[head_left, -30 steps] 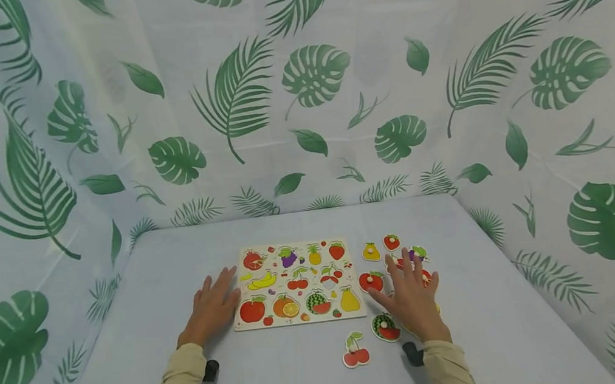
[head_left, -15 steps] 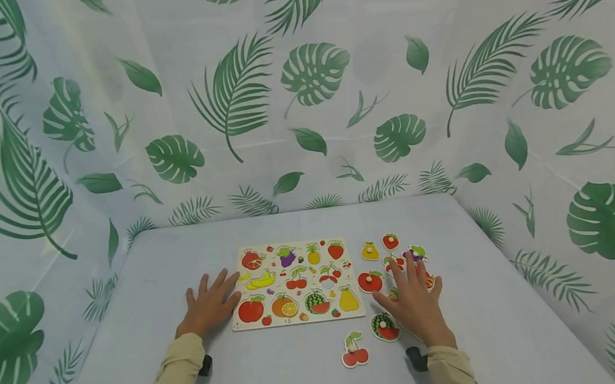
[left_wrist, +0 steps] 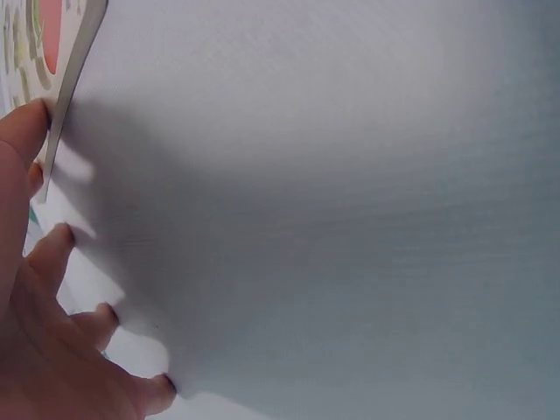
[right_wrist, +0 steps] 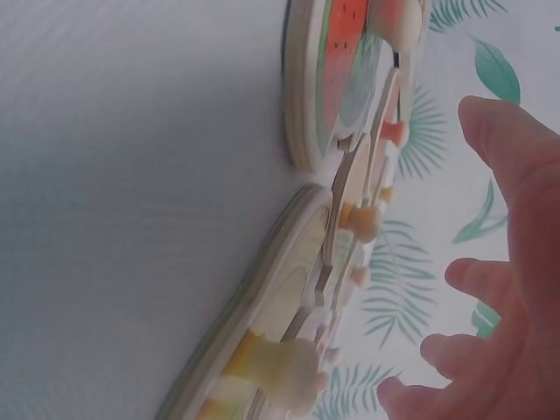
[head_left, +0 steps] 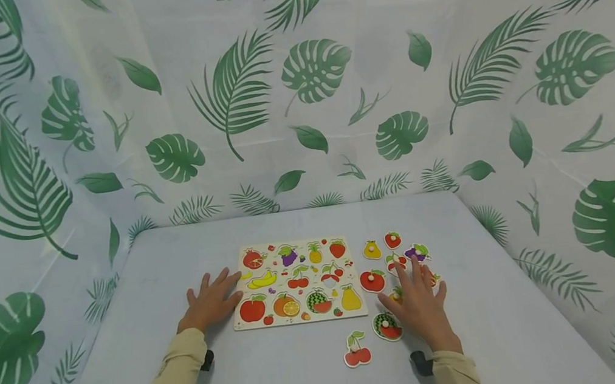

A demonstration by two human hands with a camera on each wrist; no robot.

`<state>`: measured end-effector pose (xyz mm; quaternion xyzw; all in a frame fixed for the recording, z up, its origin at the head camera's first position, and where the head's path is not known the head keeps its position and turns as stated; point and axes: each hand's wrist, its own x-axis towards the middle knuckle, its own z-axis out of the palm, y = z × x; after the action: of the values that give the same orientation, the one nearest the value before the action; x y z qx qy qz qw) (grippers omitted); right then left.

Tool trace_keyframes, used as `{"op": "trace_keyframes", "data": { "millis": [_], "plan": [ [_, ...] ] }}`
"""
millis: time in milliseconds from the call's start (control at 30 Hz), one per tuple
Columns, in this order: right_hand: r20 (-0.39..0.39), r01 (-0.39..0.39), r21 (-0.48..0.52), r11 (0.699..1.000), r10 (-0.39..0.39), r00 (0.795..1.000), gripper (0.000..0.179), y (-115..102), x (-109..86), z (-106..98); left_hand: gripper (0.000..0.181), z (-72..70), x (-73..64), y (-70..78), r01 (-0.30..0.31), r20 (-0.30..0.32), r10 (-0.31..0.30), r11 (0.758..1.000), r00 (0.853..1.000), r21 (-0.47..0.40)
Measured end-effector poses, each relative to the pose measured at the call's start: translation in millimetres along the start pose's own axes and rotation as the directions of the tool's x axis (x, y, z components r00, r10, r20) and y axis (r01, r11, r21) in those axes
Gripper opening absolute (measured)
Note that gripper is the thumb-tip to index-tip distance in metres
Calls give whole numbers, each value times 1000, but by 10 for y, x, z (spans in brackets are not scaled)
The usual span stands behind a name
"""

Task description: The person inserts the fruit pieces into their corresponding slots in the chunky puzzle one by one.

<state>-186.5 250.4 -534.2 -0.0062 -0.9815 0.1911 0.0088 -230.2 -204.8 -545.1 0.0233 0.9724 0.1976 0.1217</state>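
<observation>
A wooden fruit puzzle board (head_left: 281,284) lies flat on the table. My left hand (head_left: 211,302) rests at its left edge with fingers spread; in the left wrist view the thumb touches the board's edge (left_wrist: 70,79). My right hand (head_left: 423,311) hovers over a cluster of knobbed fruit pieces, fingers spread and holding nothing. A watermelon piece (head_left: 388,329) and a pineapple piece (head_left: 396,294) lie by its thumb, a red cherry piece (head_left: 395,262) at its fingertips. The right wrist view shows the watermelon piece (right_wrist: 343,70) and a yellow-knobbed piece (right_wrist: 271,367) below the hand, which partly hides some pieces.
A cherry piece (head_left: 357,356) lies alone, nearer the front. Behind the right hand are a red apple-like piece (head_left: 372,281), pear piece (head_left: 372,250), strawberry piece (head_left: 393,240) and grape piece (head_left: 417,252). Leaf-patterned curtains (head_left: 328,111) surround the table's back and sides.
My right hand has drawn back slightly, toward the front right, uncovering more of the cherry, grape and pineapple pieces. My left hand stays by the board, its fingers barely shifted.
</observation>
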Motion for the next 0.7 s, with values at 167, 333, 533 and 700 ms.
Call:
{"op": "trace_keyframes", "data": {
  "millis": [167, 333, 533, 700],
  "plan": [
    [13, -19, 19, 1000, 19, 1000, 95, 27, -12, 12, 66, -18, -8, 20, 56, 43, -56, 998, 998, -2],
    [34, -26, 28, 999, 25, 999, 91, 103, -19, -17, 66, -26, 11, 30, 71, 54, -70, 997, 996, -11],
    [31, 11, 29, 1000, -12, 999, 84, 184, 70, -207, 66, -32, 38, 40, 63, 55, -63, 998, 996, 6],
    [7, 37, -19, 999, -37, 999, 78, 170, 249, -494, 66, -40, 46, 69, 61, 55, -61, 998, 997, 9]
  ]
}}
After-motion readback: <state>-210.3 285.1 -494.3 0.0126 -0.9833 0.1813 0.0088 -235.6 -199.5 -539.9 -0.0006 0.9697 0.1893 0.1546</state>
